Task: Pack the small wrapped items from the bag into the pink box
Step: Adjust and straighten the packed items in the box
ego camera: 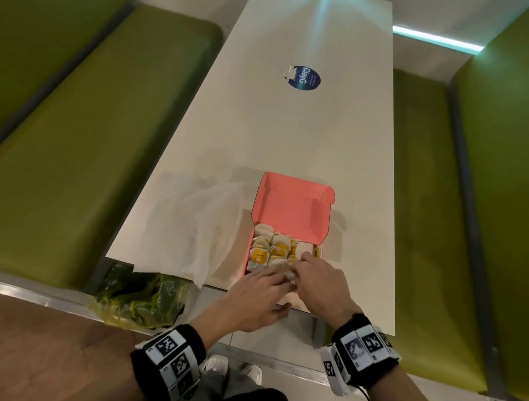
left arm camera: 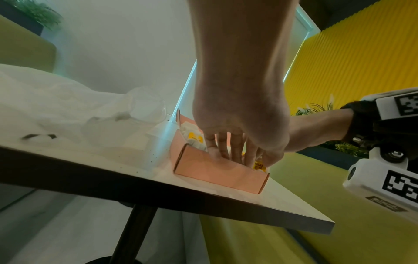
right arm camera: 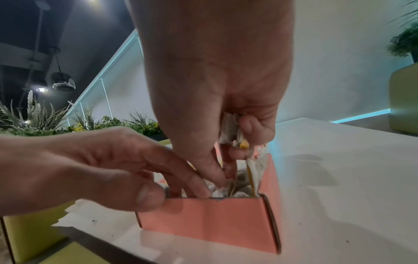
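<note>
While left hand (ego camera: 254, 297) reaches open-fingered into pink box (ego camera: 293, 205), right hand (ego camera: 319, 283) pinches wrapped item (right arm camera: 229, 129) at near-right corner.

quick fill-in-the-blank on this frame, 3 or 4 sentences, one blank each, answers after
1. The pink box sits on the table with its lid ____.
2. The clear bag lies to the ____ of the box.
3. The right hand holds a wrapped item above the ____.
4. The left hand reaches into the box's ____ edge.

Answers: open; left; box; near
</note>
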